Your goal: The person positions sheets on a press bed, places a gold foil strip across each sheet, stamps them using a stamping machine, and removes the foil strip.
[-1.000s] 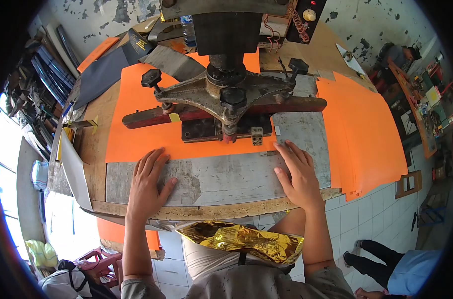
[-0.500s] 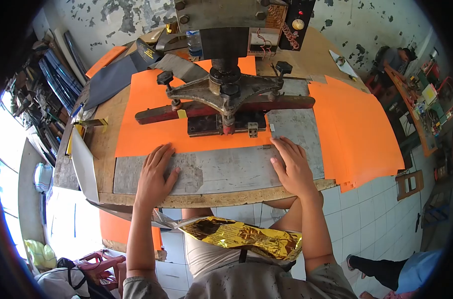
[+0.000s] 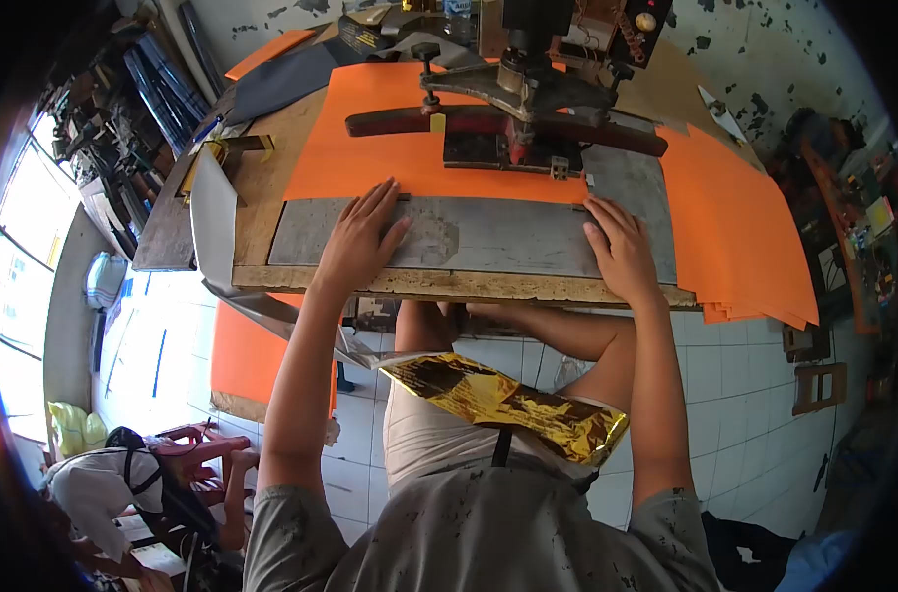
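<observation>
An orange sheet [image 3: 370,148] lies on the grey metal plate [image 3: 508,237] under a press head [image 3: 518,89]. My left hand [image 3: 363,240] rests flat and open near the sheet's front left edge, fingertips touching it. At the front right corner lies my right hand [image 3: 622,247], also open, its fingers stretched out on the plate and sheet edge. Below the press arms, a dark block [image 3: 498,153] sits just above or on the sheet; I cannot tell which. Crumpled gold foil [image 3: 508,405] stretches across my lap.
A stack of orange sheets [image 3: 735,217] lies on the right of the table. More orange sheets [image 3: 257,355] are below at left. A grey strip [image 3: 215,217] hangs over the left edge. A person [image 3: 104,483] sits at lower left, another's dark-clothed leg [image 3: 740,548] shows at lower right.
The view has tilted down and shifted, so the table and press appear higher and further right. Both hands stay on the same edge of the orange sheet.
</observation>
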{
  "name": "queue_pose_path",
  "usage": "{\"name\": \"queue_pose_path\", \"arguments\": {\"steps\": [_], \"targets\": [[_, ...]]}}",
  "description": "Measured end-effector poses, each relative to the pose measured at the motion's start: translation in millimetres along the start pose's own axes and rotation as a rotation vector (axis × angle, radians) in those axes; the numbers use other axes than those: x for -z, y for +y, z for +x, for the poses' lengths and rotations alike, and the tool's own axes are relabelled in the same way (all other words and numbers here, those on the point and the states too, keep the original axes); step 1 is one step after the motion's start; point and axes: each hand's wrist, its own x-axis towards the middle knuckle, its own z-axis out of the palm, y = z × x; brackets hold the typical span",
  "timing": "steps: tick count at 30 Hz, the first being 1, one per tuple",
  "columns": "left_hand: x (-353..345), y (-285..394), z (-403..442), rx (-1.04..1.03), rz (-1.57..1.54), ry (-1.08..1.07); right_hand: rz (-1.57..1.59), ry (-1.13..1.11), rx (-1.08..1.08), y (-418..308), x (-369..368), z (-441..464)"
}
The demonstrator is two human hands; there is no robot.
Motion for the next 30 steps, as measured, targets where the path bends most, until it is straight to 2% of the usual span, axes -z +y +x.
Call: {"name": "queue_pose_path", "arguments": {"steps": [4,8,14,17,21,24,27,30], "targets": [[7.8,6.9,-19.0,0.033,-0.06,0.076,-0.079,0.086,-0.125,34.2,-5.4,15.8],[7.0,13.7,-25.3,0.039,-0.076,0.101,-0.059,-0.099,-0.18,92.0,-23.5,64.8],[6.6,14.5,-24.0,0.078,-0.062,0.074,-0.128,-0.229,-0.055,143.5,-70.8,150.5],[9.5,16.4,-22.3,0.086,-0.06,0.07,0.137,-0.208,0.065,157.0,-86.5,177.7],[10.3,18.6,-19.7,0.089,-0.055,0.063,-0.202,-0.234,0.133,168.9,-90.4,183.5],[12.3,21.1,-15.3,0.106,-0.057,0.051,-0.276,-0.106,0.179,175.5,-102.0,179.1],[12.2,22.1,-14.2,0.118,-0.064,0.041,-0.22,-0.083,0.269,183.9,-105.1,185.3],[10.3,20.2,-13.8,0.102,-0.044,0.068,-0.141,-0.037,0.25,187.3,-103.5,184.8]]}}
